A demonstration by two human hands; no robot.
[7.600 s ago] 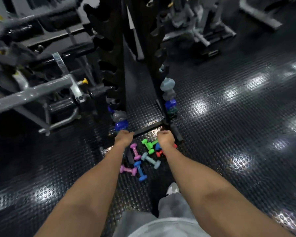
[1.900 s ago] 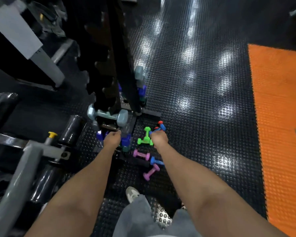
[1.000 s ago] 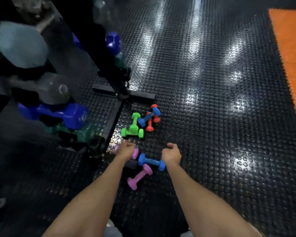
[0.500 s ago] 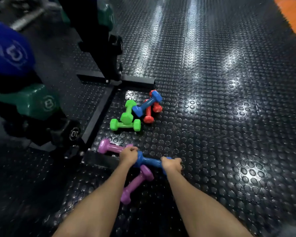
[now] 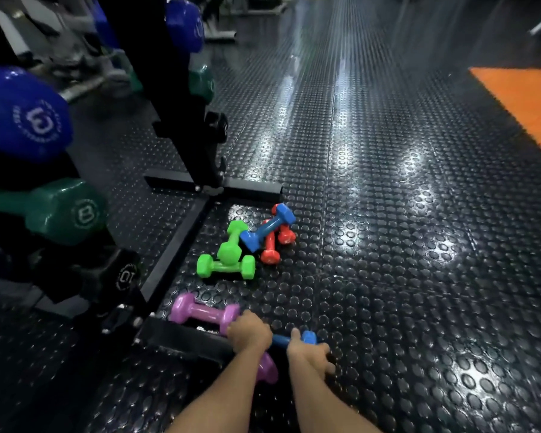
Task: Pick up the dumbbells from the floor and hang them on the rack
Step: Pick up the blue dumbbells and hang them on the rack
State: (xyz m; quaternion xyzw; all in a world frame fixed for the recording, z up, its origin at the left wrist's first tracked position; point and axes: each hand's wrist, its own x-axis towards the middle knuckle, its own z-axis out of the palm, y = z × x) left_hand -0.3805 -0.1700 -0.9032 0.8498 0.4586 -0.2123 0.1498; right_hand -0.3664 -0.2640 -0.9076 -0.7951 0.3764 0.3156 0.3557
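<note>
Small coloured dumbbells lie on the black studded floor beside the rack's base (image 5: 213, 187). My right hand (image 5: 310, 354) curls around the right end of a blue dumbbell (image 5: 309, 336). My left hand (image 5: 249, 334) is curled over that dumbbell's left end, touching the head of a purple dumbbell (image 5: 203, 314); its grasp is hidden. A second purple dumbbell (image 5: 267, 370) pokes out under my left forearm. Farther off lie two green dumbbells (image 5: 225, 264), another blue one (image 5: 267, 228) and red ones (image 5: 270, 245).
The black rack upright (image 5: 181, 120) rises at the left, holding bigger dumbbells: blue (image 5: 22, 114), dark green (image 5: 60, 210) and black (image 5: 119, 276). A rack foot bar (image 5: 181, 339) runs just left of my hands. An orange mat (image 5: 525, 101) lies far right.
The view has dropped close to the floor over the last seconds. My hands have stayed on the blue dumbbell, and my right hand has wrapped further around its right end.
</note>
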